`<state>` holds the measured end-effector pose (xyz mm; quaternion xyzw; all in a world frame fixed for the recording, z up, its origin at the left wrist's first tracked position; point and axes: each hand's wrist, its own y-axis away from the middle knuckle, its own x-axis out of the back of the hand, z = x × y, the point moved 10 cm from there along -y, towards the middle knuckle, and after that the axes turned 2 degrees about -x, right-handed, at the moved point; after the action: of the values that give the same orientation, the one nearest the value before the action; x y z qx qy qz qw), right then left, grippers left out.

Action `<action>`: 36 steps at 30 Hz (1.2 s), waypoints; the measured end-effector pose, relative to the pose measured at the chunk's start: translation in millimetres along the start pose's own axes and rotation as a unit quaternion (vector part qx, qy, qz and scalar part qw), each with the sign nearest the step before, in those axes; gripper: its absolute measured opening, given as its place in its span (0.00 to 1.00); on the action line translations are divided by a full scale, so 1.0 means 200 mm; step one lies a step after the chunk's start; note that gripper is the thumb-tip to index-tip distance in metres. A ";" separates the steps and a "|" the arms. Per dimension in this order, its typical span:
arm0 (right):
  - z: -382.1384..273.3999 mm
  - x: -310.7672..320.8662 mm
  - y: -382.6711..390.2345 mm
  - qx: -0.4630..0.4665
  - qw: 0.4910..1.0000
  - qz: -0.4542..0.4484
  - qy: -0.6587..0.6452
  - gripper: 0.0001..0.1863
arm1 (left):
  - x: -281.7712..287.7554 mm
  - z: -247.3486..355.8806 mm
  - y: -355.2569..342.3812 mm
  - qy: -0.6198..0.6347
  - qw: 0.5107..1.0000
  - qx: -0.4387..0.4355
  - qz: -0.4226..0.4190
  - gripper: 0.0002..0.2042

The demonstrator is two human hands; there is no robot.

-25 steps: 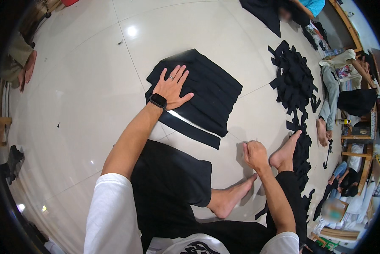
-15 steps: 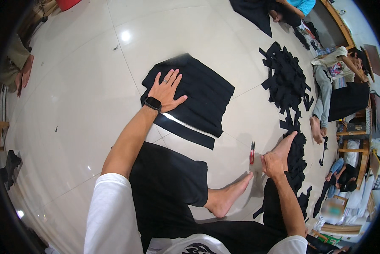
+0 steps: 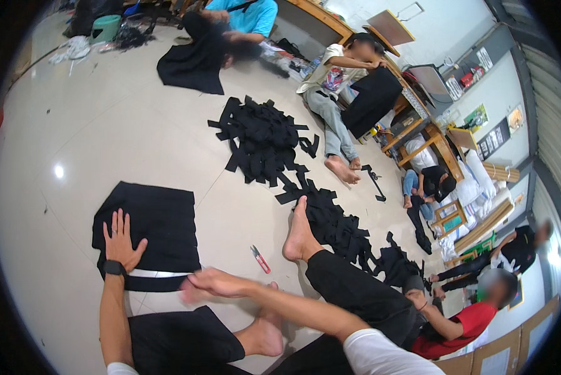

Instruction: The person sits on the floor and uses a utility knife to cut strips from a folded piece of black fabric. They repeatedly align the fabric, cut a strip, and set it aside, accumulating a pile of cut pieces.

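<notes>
My left hand [image 3: 123,240] lies flat with fingers spread on a black fabric panel [image 3: 162,215] on the tiled floor. A dark watch [image 3: 114,267] is on that wrist. Along the panel's near edge runs a narrow black fabric strip [image 3: 152,284], with a pale gap of floor between them. Over the strip's right end is my right hand [image 3: 210,284], smeared by motion, so its fingers and any hold on the strip cannot be made out. Red-handled thread snips [image 3: 260,259] lie on the floor beyond it.
A heap of black fabric strips [image 3: 262,137] trails past my bare foot [image 3: 298,231] toward the right. Co-workers sit around: one in blue [image 3: 255,19], one in grey trousers [image 3: 330,112], one in red [image 3: 458,328]. A green stool [image 3: 105,28] stands far left.
The view has turned to the right and up. My right hand has moved left from beside my foot to the strip's end. My left hand stays on the panel.
</notes>
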<state>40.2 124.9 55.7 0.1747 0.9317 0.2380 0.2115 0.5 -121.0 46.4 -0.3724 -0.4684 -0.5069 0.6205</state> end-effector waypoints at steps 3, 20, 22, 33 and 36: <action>-0.52 0.10 0.02 0.363 0.831 0.324 0.269 0.20 | -0.05 0.11 -0.01 0.006 1.000 0.008 -0.014 0.46; -0.16 0.43 0.23 0.113 0.716 0.355 0.591 0.26 | 0.00 0.00 -0.03 0.026 0.998 0.033 -0.035 0.45; -0.17 0.42 0.24 0.132 0.712 0.361 0.588 0.27 | -0.02 -0.01 -0.04 0.022 0.999 0.026 -0.025 0.46; -0.17 0.49 0.32 0.162 0.679 0.305 0.648 0.28 | 0.02 0.02 -0.04 0.029 0.999 -0.001 0.021 0.46; -0.20 0.39 0.33 0.175 0.683 0.317 0.635 0.28 | 0.11 0.01 -0.01 0.000 0.996 -0.036 0.083 0.44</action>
<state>-30.3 198.1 98.1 0.3004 0.7568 0.1771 -0.5528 -0.8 -126.1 68.1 -0.4319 -0.4172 -0.4701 0.6468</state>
